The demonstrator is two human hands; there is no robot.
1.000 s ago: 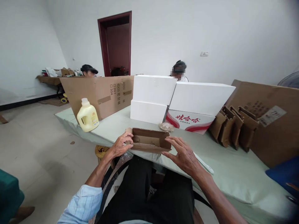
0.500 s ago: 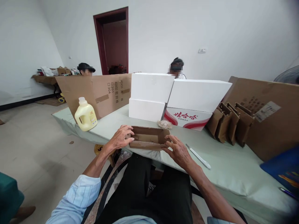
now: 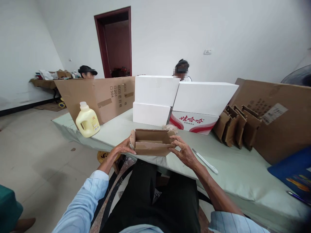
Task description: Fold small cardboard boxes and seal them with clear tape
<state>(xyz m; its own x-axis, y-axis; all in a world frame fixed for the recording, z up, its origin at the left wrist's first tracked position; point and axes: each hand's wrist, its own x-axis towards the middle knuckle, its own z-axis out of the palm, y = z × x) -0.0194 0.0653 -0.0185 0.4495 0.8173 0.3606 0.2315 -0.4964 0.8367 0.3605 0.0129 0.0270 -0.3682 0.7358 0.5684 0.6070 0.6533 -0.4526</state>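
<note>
A small open-topped cardboard box [image 3: 153, 149] is held between my two hands at the near edge of the cloth-covered table. My left hand [image 3: 124, 145] grips its left end, thumb on the front and the other fingers partly hidden behind a raised end flap. With my right hand [image 3: 182, 150] I grip the right end, fingers over the rim and thumb at the front wall. The inside of the box shows bare brown card. To the right of my right hand lies a white-handled knife [image 3: 206, 161]. Just behind the box is a small clear plastic bundle [image 3: 170, 128].
White boxes [image 3: 155, 92] are stacked behind, beside a red-and-white printed carton [image 3: 194, 122]. A yellow detergent jug [image 3: 87, 121] stands left by a large carton [image 3: 114, 97]. Several folded cardboard pieces [image 3: 239, 127], a blue packet [image 3: 293, 173] and a pen [image 3: 298, 197] are on the right. Two people sit beyond.
My left hand has shifted from over the left rim to lower on the box's left end, where an end flap now shows. The box's front is tipped up slightly toward me.
</note>
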